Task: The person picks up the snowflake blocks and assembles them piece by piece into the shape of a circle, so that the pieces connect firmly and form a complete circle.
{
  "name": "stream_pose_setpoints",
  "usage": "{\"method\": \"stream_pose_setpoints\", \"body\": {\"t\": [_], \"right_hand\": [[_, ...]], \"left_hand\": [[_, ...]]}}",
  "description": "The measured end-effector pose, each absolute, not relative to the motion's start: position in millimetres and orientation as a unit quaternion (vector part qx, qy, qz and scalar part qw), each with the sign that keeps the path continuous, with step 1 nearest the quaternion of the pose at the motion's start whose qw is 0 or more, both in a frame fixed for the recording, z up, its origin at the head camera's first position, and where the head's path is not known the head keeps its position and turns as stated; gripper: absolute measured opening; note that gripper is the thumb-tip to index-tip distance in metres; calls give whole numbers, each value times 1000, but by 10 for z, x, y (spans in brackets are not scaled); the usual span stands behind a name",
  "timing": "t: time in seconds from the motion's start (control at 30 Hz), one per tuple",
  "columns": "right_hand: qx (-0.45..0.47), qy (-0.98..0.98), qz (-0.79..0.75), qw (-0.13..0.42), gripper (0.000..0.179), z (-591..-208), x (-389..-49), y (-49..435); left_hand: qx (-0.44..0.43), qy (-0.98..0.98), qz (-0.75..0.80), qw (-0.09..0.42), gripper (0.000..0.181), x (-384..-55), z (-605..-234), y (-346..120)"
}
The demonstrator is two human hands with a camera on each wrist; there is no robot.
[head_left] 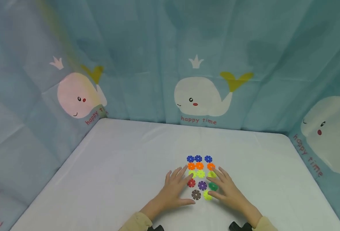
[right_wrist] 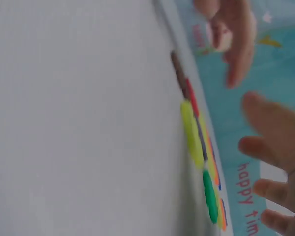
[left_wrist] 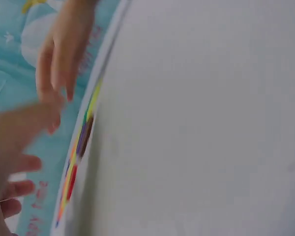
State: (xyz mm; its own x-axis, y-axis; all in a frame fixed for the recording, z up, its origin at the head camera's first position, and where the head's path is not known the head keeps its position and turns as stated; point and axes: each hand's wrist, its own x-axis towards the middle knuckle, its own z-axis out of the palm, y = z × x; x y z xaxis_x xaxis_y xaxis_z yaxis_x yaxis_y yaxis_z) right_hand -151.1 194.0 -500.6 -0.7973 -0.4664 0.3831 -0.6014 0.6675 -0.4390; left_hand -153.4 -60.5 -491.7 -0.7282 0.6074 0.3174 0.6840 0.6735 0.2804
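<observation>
Both hands lie flat on the bench (head_left: 129,160), palms down, fingers straight and spread, pointing away from the person. The left hand (head_left: 174,189) rests just left of the cluster of toy discs (head_left: 200,175), its fingertips beside the red disc (head_left: 191,183) and its thumb stretched toward the brown disc (head_left: 196,194). The right hand (head_left: 227,189) rests just right of the cluster, fingertips near the green disc (head_left: 213,186) and the thumb touching or just beside the yellow-green disc (head_left: 207,195). Neither hand grips anything. Tan sleeves cover both wrists at the near edge.

The discs sit in rows: blue farthest from the person, then orange, then yellow-green, then red, purple (head_left: 202,185) and green, with brown and yellow-green nearest. The cluster lies between the hands, toward the near side of the bench.

Around the cluster the white bench is broad on the left, behind and right. A teal whale-printed curtain (head_left: 199,96) closes the far and side edges.
</observation>
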Motion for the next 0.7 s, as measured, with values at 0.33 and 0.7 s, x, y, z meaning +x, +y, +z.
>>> {"method": "stream_pose_setpoints", "body": {"t": [0.33, 0.7], "right_hand": [[291, -898, 253, 212, 33, -5188, -1408, 1734], [289, -869, 357, 183, 29, -5198, -1378, 1793]], "left_hand": [[-374, -892, -205, 151, 36, -1450, -5126, -519], [-426, -864, -198, 178, 25, -1496, -5133, -440]]}}
